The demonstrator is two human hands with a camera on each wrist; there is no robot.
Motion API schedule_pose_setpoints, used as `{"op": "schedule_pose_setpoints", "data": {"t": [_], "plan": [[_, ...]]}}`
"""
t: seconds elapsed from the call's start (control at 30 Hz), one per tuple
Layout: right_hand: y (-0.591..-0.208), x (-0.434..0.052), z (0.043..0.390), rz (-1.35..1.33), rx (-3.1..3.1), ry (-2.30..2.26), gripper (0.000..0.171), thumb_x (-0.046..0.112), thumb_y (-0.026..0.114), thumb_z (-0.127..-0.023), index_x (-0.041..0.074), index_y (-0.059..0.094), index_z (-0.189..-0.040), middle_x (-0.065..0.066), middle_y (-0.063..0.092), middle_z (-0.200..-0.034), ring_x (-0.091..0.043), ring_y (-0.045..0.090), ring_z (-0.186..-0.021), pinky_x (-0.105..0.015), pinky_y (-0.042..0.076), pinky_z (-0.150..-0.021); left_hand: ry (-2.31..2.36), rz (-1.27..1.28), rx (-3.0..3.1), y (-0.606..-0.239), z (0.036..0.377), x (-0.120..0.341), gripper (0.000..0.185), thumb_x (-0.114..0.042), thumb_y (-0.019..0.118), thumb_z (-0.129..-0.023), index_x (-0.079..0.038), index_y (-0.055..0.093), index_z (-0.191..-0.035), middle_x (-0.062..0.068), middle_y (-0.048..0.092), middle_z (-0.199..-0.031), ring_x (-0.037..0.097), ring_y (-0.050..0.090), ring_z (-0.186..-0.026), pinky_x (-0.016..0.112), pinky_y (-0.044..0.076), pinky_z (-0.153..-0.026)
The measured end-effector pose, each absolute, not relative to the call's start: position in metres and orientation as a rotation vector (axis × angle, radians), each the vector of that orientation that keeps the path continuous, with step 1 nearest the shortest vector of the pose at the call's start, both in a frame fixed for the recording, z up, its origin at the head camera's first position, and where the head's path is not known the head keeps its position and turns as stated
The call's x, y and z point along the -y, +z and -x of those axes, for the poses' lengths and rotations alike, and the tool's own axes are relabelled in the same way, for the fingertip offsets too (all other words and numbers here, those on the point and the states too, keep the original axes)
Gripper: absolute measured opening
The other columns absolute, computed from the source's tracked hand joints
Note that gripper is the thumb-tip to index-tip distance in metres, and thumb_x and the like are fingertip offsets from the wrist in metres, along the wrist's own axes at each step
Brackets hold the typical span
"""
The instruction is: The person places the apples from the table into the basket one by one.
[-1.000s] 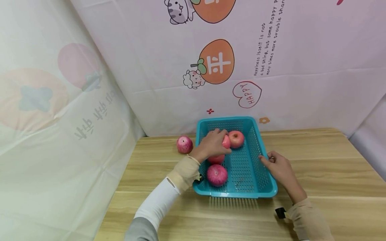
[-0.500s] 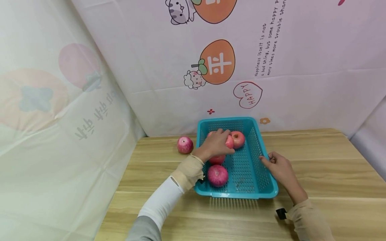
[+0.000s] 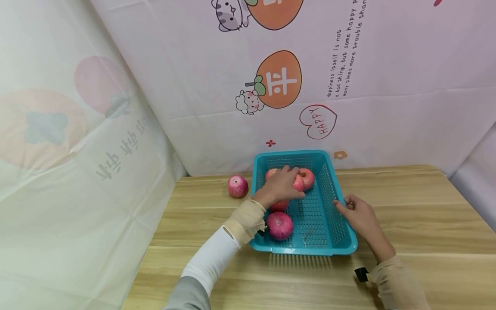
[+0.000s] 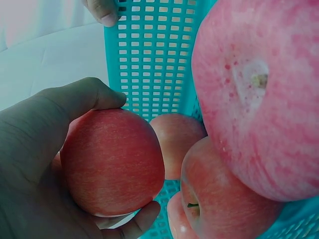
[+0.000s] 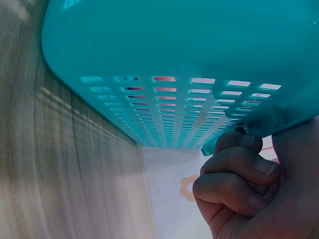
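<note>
Inside the turquoise plastic basket [image 3: 324, 224], my left hand [image 3: 280, 186] holds a red apple [image 4: 114, 162], thumb on one side and fingers curled round the other. Several more apples lie in the basket: a pale red apple [image 3: 308, 178] at the back, a red apple [image 3: 280, 205] partly under the left wrist, and a larger streaked pink apple [image 3: 280, 225] near the front left corner. My right hand [image 3: 362, 215] grips the basket's right rim, with its fingers curled beneath the edge in the right wrist view.
Another pink apple [image 3: 237, 186] with a pale top sits on the wooden table [image 3: 418, 215], left of the basket. Behind the table hangs a printed white cloth [image 3: 209, 142], close to the basket's back rim. A second cloth [image 3: 116, 224] hangs at the left.
My left hand has shifted slightly right in the basket with the apple, uncovering more of the apple behind its left side. The right hand and basket have stayed in place.
</note>
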State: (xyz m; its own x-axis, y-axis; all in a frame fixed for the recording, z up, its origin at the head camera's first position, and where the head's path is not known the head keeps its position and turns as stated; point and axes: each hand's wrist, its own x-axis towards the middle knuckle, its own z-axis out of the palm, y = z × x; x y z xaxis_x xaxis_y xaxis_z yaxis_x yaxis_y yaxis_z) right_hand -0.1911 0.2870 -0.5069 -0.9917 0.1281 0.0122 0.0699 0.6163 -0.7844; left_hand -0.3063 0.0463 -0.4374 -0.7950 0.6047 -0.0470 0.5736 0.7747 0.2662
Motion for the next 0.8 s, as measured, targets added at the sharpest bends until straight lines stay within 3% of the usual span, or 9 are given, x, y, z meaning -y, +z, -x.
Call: {"op": "schedule_pose_setpoints", "data": {"t": [0.13,0.3,0.43,0.8], "plan": [[-0.507,-0.288,0.192,0.163,2.764,1.335,0.045,0.045,0.058,-0.109,0.001,0.057,-0.099,-0.003,0.047,-0.073,-0.018,0.052,-0.07,-0.028,0.044,-0.056,0.32,-0.962,-2.845,-0.441,0.308,-0.049,0.084,-0.052,0.074,-0.094,-0.016,0.041,-0.163,0.01,0.052,-0.155,0.028,0.051,-0.141,0.048,0.049,-0.115],[-0.507,-0.287,0.191,0.157,2.757,1.329,0.045,0.045,0.059,-0.108,0.001,0.057,-0.098,-0.004,0.047,-0.074,-0.019,0.052,-0.071,-0.028,0.044,-0.056,0.306,-0.953,-2.858,-0.444,0.308,-0.053,0.086,-0.053,0.075,-0.093,-0.017,0.041,-0.163,0.009,0.055,-0.147,0.03,0.057,-0.129,0.048,0.055,-0.101],[-0.507,-0.287,0.191,0.164,2.76,1.319,0.045,0.046,0.058,-0.108,0.002,0.057,-0.098,-0.004,0.048,-0.074,-0.019,0.052,-0.071,-0.028,0.044,-0.057,0.334,-0.941,-2.853,-0.445,0.306,-0.057,0.084,-0.05,0.076,-0.092,-0.019,0.042,-0.162,0.007,0.056,-0.143,0.028,0.058,-0.124,0.046,0.056,-0.097],[-0.507,-0.286,0.191,0.171,2.756,1.325,0.044,0.046,0.059,-0.108,0.003,0.057,-0.098,-0.003,0.048,-0.074,-0.018,0.051,-0.071,-0.028,0.043,-0.057,0.399,-0.923,-2.818,-0.45,0.304,-0.066,0.076,-0.046,0.08,-0.091,-0.021,0.048,-0.155,0.007,0.052,-0.154,0.023,0.053,-0.133,0.043,0.055,-0.104]]}}
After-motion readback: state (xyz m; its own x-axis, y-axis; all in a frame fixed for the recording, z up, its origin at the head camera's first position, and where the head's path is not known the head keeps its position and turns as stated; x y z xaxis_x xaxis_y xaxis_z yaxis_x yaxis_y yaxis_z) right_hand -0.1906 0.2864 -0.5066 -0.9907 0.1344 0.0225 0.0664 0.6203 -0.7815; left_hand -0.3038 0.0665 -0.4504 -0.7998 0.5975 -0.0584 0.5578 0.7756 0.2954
